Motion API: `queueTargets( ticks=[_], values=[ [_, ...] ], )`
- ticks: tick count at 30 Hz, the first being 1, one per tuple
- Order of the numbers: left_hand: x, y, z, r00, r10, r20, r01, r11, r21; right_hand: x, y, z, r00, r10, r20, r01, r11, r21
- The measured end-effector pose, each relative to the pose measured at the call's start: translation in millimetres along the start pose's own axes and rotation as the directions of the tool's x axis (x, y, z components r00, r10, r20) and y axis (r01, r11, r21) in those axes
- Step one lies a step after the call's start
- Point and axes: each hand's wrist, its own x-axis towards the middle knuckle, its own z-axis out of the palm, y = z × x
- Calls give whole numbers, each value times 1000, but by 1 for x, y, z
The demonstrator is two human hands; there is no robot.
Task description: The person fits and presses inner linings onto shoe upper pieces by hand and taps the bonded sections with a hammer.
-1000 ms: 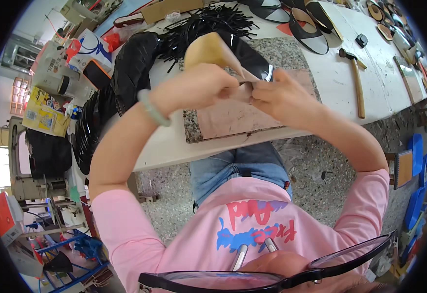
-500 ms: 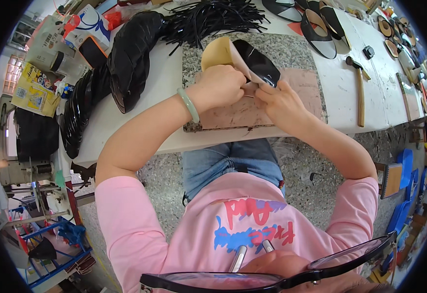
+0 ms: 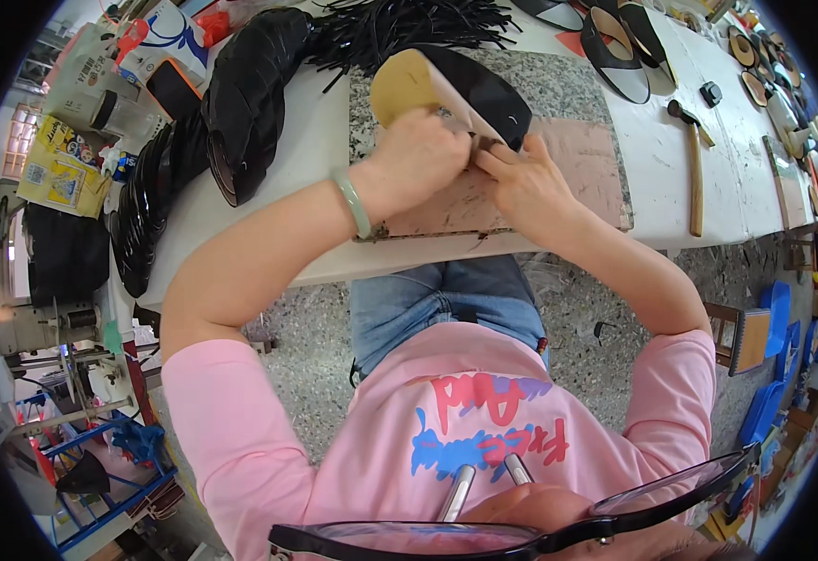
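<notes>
Curved black-and-tan shoe piece (image 3: 488, 86) held over the speckled stone slab (image 3: 572, 98) on the bench (image 3: 306, 248). The left hand (image 3: 421, 154) is closed on its near edge; the right hand (image 3: 528, 190) pinches the same edge just beside it. A hammer (image 3: 695, 173) lies to the right; black strips (image 3: 413, 26) lie beyond the slab, and a bracelet (image 3: 353, 202) rings the left wrist.
</notes>
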Motion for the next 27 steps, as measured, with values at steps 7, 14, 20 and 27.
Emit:
queueTargets(
  ticks=[7,14,20,27],
  values=[
    [2,-5,-9,954,-175,245,186,982,-20,7,3,15,975,-9,-221,39,991,131],
    [-15,-23,-2,999,45,13,-46,997,57,14,-2,21,988,16,-154,1,994,111],
    [-22,-13,-1,999,-36,16,34,991,131,28,-11,13,986,-11,-165,28,995,99],
    [-30,-5,0,985,-168,25,169,985,-26,40,-11,30,974,29,-223,10,985,173]
  ],
)
